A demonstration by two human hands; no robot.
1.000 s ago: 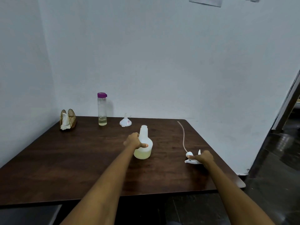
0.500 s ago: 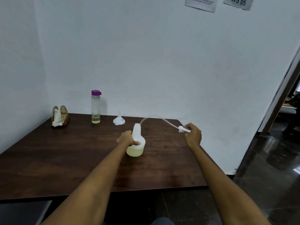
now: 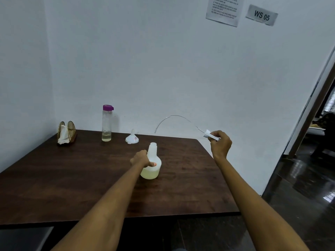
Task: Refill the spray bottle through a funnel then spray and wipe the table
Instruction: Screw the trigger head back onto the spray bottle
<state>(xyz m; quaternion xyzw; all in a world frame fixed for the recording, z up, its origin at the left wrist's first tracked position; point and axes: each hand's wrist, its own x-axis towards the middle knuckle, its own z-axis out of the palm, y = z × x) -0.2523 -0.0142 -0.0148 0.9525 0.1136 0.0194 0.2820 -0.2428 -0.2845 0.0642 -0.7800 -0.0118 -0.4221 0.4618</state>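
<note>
Spray bottle (image 3: 152, 163) stands open mid-table, your left hand (image 3: 141, 159) wrapped round it. The wall sign (image 3: 261, 15) reads "WS 05". Your right hand (image 3: 220, 143) pinches the spray head (image 3: 210, 134), now lifted higher past the table (image 3: 54, 178) edge, its tube (image 3: 174, 118) arching in the air.

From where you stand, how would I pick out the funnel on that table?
Look to the far edge of the dark wooden table, by the white wall. Right of the tall clear bottle with the purple cap sits the funnel. It is the only small white cone, resting on its wide mouth with the spout pointing up.
</note>
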